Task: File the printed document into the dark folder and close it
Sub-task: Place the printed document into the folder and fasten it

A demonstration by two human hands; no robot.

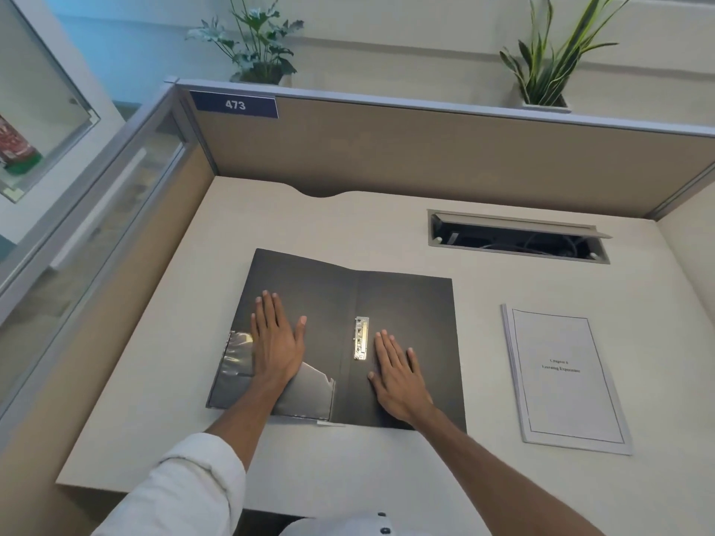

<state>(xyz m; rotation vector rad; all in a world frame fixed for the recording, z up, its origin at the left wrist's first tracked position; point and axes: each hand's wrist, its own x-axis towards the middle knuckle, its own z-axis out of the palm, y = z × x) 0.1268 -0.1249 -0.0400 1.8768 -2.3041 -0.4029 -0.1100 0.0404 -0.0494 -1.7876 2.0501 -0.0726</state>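
Note:
The dark folder (pixel 406 303) lies spread open and flat in the middle of the desk. A metal clip (pixel 360 338) runs along its spine fold, and a clear plastic pocket (pixel 305 396) sits on its left inner cover. My left hand (pixel 275 342) presses flat on the left cover, fingers apart, partly over the pocket. My right hand (pixel 398 377) rests flat on the right cover just beside the clip. The printed document (pixel 565 381), a white stapled stack with a bordered title page, lies on the desk to the right of the folder, untouched.
The pale desk (pixel 387 226) is boxed in by tan cubicle partitions (pixel 425 156) at the back and both sides. An open cable tray slot (pixel 518 239) is cut into the desk at the back right. Two potted plants stand behind the partition.

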